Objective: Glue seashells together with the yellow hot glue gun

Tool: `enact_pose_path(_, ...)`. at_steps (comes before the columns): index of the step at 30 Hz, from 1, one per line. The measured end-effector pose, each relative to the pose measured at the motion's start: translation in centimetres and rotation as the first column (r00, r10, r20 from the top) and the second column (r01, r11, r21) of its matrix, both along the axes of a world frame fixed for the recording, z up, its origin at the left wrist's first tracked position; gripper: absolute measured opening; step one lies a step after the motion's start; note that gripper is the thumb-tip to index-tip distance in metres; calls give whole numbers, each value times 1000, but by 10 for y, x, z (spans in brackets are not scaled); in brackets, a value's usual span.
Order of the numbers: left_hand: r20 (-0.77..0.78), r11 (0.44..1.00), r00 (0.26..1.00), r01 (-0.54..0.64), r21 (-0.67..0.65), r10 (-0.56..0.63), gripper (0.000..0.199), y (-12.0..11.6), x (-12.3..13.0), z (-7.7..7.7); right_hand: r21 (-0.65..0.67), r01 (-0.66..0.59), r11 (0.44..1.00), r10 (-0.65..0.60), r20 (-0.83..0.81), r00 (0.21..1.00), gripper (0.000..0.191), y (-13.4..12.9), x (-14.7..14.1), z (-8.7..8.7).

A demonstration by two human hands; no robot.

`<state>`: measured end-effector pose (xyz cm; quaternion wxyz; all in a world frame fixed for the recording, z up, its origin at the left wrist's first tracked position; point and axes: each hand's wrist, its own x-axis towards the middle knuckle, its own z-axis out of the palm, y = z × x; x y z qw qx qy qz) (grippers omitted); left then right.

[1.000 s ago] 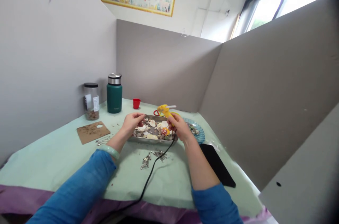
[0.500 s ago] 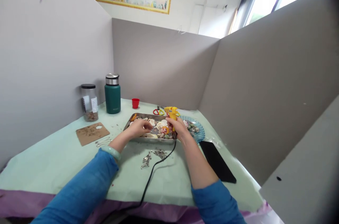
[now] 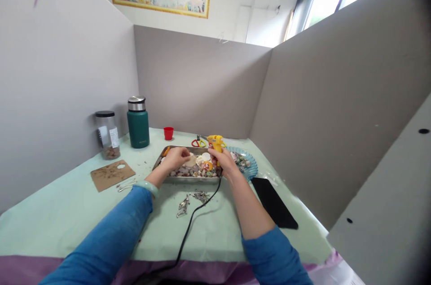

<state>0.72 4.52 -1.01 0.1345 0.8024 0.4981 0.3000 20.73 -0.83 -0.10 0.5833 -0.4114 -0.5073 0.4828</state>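
My right hand (image 3: 220, 160) is closed round the handle of a yellow hot glue gun (image 3: 214, 139), over the right end of a metal tray (image 3: 188, 179). A black cord (image 3: 191, 222) runs from the gun toward the table's front edge. My left hand (image 3: 178, 158) is over the left part of the tray, its fingers pinching the edge of a pale, flat seashell (image 3: 191, 161). Small shells and pebbles cover much of the tray, with an orange-and-white piece (image 3: 207, 166) near my right hand.
A blue plate (image 3: 252, 166) with small pieces and a black flat slab (image 3: 274, 204) are on the right. Metal clips (image 3: 183, 206) lie in front of the tray. Scissors (image 3: 195, 143), a red cup (image 3: 169, 133), a green bottle (image 3: 138, 128), a jar (image 3: 109, 141) and a brown card (image 3: 111, 175) stand around.
My left hand has lifted the pale shell from the front of the tray, tilting it up. The right hand still holds the glue gun. The view has shifted slightly.
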Motion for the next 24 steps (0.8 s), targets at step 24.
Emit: enact_pose_path(24, -121, 994, 992, 19, -108, -32, 10, 3, 10, -2, -24, 30, 999, -30, 18, 999, 28, 0, 1, -2)
